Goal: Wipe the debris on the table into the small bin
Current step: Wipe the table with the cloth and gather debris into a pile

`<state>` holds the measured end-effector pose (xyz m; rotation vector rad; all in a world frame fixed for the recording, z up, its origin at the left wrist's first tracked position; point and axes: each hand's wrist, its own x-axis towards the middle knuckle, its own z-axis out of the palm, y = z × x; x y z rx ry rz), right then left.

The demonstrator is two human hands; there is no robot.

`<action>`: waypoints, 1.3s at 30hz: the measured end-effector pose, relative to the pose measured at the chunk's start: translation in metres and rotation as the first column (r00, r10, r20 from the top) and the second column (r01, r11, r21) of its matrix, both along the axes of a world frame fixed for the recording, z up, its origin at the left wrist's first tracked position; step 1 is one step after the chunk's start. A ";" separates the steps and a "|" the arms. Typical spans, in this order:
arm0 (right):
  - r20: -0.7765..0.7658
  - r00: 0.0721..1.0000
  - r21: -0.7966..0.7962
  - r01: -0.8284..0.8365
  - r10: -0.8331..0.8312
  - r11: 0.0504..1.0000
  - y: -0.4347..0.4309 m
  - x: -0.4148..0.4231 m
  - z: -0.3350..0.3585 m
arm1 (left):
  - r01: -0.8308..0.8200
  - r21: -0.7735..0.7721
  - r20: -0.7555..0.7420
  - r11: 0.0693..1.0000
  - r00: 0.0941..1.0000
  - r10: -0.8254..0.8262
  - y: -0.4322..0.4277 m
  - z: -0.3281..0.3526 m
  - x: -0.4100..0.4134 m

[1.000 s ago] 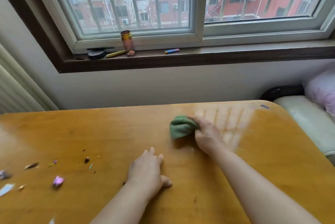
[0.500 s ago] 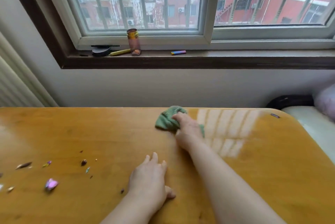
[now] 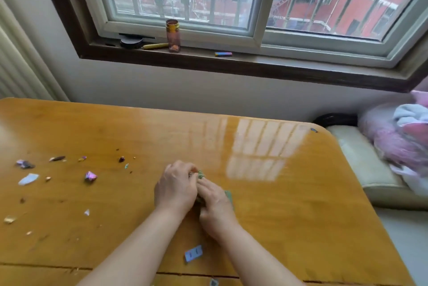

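The green cloth [image 3: 201,174] lies near the middle of the wooden table [image 3: 301,204], almost wholly hidden under both hands. My left hand [image 3: 176,187] and my right hand [image 3: 216,202] are pressed together over it, fingers curled on the cloth. Only a green tip by the fingertips and a green edge right of my right hand show. Scattered debris lies to the left: a purple foil scrap [image 3: 90,176], a white shard [image 3: 28,179], dark crumbs [image 3: 121,159] and several small bits. No bin is in view.
A blue paper scrap [image 3: 193,253] lies near the front edge between my forearms. The windowsill holds an amber bottle [image 3: 172,35], a black disc [image 3: 131,41], a yellow pen and a small coloured stick. A cushioned seat [image 3: 361,165] with pink fabric stands at the right.
My right hand has pulled the cloth back from the far edge toward the table's middle. My left hand has left the table surface and joined it on the cloth. The camera tilted.
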<state>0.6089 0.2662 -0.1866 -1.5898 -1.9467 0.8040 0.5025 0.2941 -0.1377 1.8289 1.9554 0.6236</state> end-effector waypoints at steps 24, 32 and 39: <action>-0.192 0.677 -0.018 0.721 -0.710 0.693 -0.182 -0.018 0.029 | 0.097 -0.197 -0.010 0.976 0.995 -0.101 -0.201 -0.025 -0.121; 0.169 0.647 0.009 0.754 -0.744 0.657 -0.250 -0.088 -0.005 | 0.169 -0.153 0.032 0.974 0.986 -0.166 -0.243 -0.019 -0.164; -0.382 0.647 -0.263 0.608 -0.660 0.749 -0.222 -0.208 0.021 | 0.211 -0.189 -0.001 0.959 0.977 -0.215 -0.272 -0.016 -0.215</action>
